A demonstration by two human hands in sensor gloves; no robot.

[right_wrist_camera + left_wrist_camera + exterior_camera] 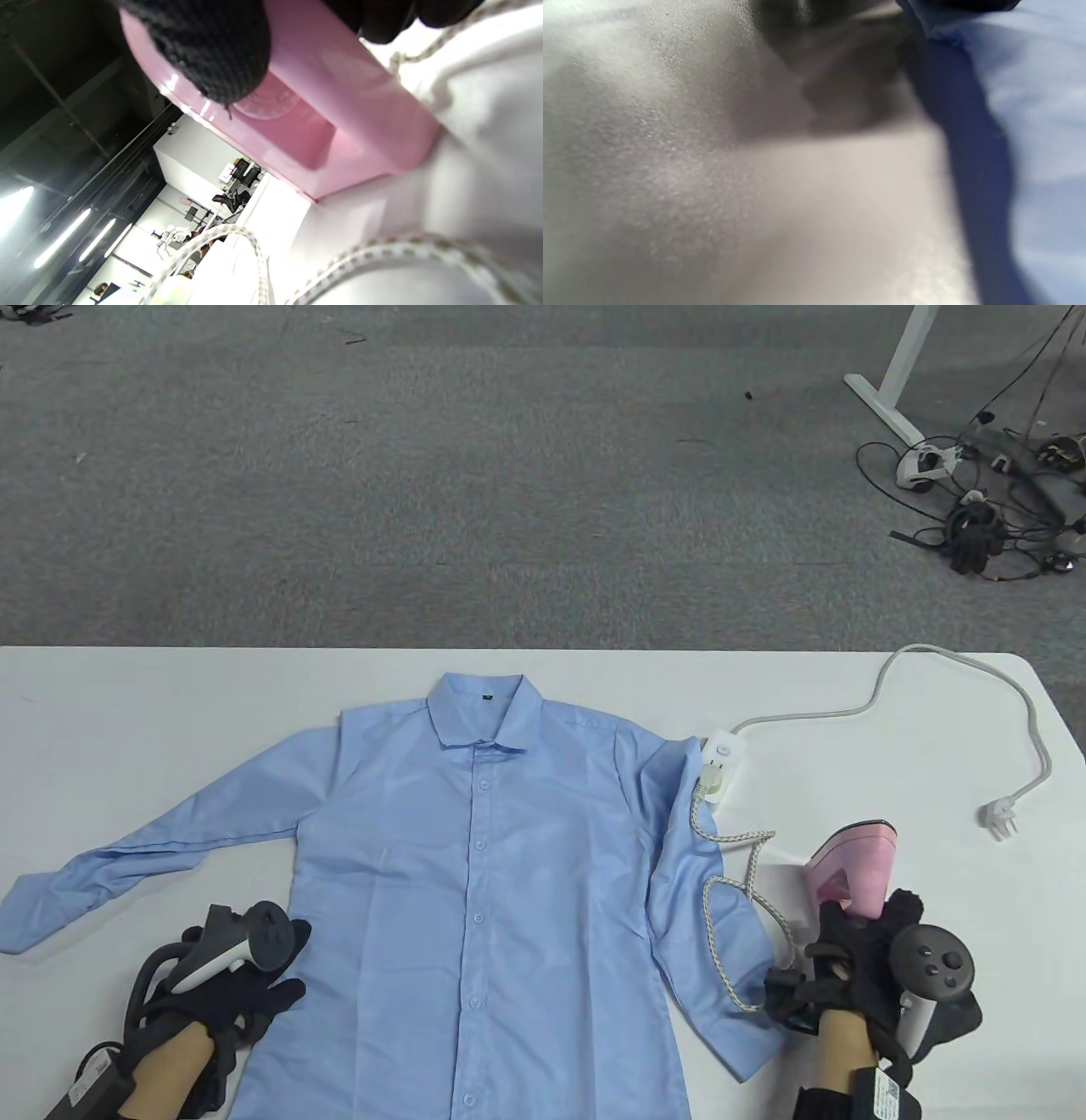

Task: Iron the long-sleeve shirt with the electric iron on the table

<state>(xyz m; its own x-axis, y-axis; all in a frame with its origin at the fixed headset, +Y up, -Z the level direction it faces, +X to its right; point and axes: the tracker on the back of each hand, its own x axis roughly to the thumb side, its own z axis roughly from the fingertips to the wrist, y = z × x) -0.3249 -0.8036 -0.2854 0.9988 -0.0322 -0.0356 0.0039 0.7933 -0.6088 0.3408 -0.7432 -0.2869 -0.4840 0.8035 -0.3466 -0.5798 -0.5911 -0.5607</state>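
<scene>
Two hands at work: the left hand point(242, 997) rests flat, fingers straight, on the blue shirt point(475, 899) spread buttoned across the surface point(170, 704), the right hand point(857, 959) wraps the pink iron's point(853, 865) handle (ironing seemingly barely begun, whole shirt left).

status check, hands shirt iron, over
Right hand grips pink iron, parked right of shirt. Left hand flat on shirt's lower edge. Iron cord trails across the near sleeve, in the way.
</scene>
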